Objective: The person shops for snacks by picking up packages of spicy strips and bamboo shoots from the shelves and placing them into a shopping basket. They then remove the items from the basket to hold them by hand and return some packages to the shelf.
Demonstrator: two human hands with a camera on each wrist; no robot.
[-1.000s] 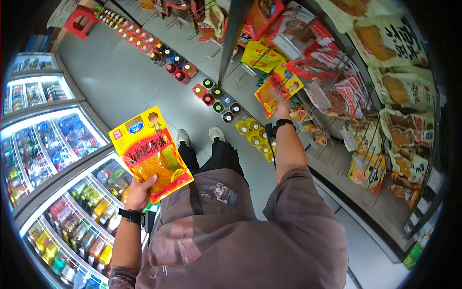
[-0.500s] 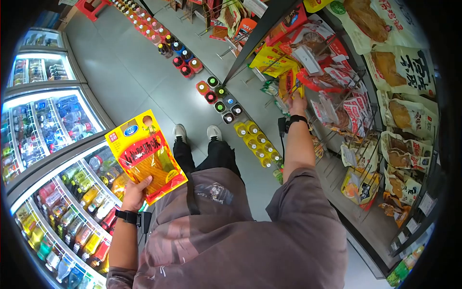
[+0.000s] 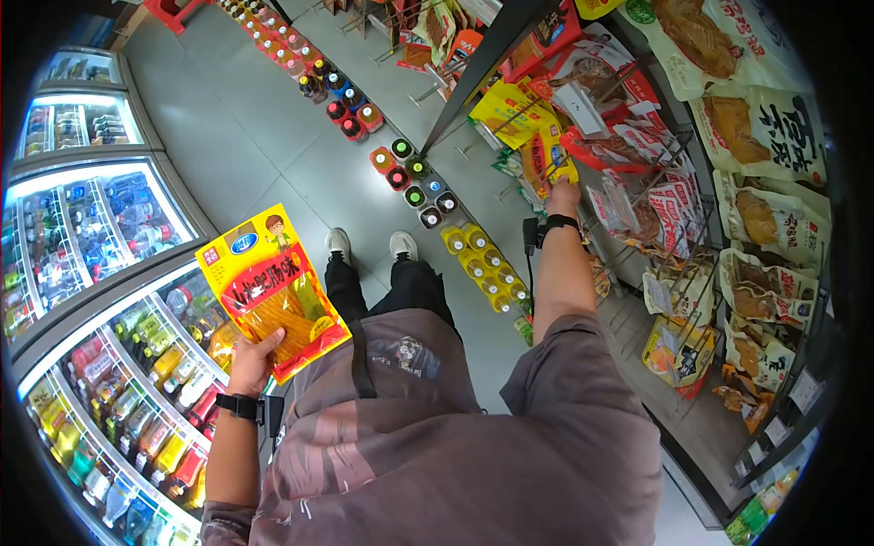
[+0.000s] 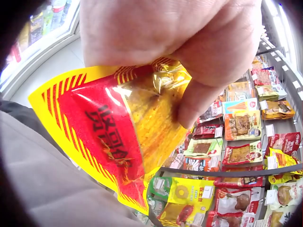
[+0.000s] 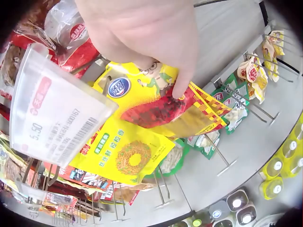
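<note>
My left hand [image 3: 252, 362] grips a yellow and red snack packet [image 3: 278, 287] by its lower edge, thumb across the front. A clear window shows orange strips inside. The left wrist view shows the back of this packet [image 4: 102, 130] below the hand. Over at the hanging rack, my right hand [image 3: 564, 195] pinches another yellow and red snack packet [image 5: 154, 106] at its edge, one finger over its front. That packet is among the rack's metal hooks, right beside a yellow packet with a ring-shaped picture [image 5: 130, 156]. A clear price-tag holder [image 5: 57, 109] stands close to the hand.
Lit drink fridges [image 3: 100, 246] line the left side. Rows of bottles [image 3: 482, 259] stand on the floor along the rack's foot. Metal hooks [image 5: 222, 158] stick out from the rack, and pale packets [image 3: 765, 214] hang at the right. A dark post [image 3: 473, 77] rises at the rack's edge.
My right hand has carried its packet from in front of the rack in among the hooks, beside the other yellow packet. My left hand still holds its packet, slightly lower.
</note>
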